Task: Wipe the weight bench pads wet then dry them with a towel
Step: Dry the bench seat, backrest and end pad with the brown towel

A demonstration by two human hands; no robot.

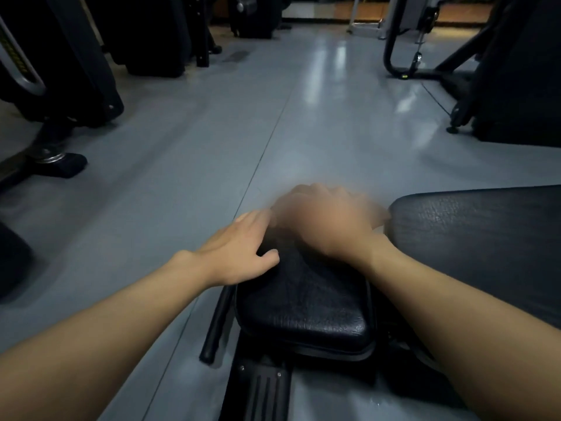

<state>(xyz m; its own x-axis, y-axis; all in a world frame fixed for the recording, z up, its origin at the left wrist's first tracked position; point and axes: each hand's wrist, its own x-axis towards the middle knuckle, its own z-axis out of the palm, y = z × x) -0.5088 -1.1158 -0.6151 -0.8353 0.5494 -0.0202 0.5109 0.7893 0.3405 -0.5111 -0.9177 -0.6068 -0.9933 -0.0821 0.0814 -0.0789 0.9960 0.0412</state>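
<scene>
**Coach:** Where does the person stand in the job?

**Trainee:** Both bare hands are on the small seat pad (306,302), at its far end. The left hand (239,250) lies flat, fingers spread, thumb on the top face, its grip wide and holding nothing. The right hand (324,220) is smeared with motion blur, so whether it clutches a cloth or towel cannot be told; none shows anywhere.

**Coach:** So which step is it?

**Trainee:** Probably a wiping pass over the far edge of the seat, though wet or dry is a guess.

**Coach:** How should the person do it well?

**Trainee:** Brace the pad with the flat left hand, then sweep the right in overlapping strokes from the far end toward the near edge, pressing into the grained, creased cover and running along the piped seam, where grime would collect. The sides deserve a pass too.

**Coach:** And the count?

**Trainee:** Two pads: the seat in the middle and the longer back pad (479,235) just beside it to the right, with a narrow gap between. Two hands. One black bar (217,323) along the seat's left side. No cloth, towel or bottle in view. Dark gym machines stand on the grey floor (182,153) on both sides, too cropped to count.
</scene>
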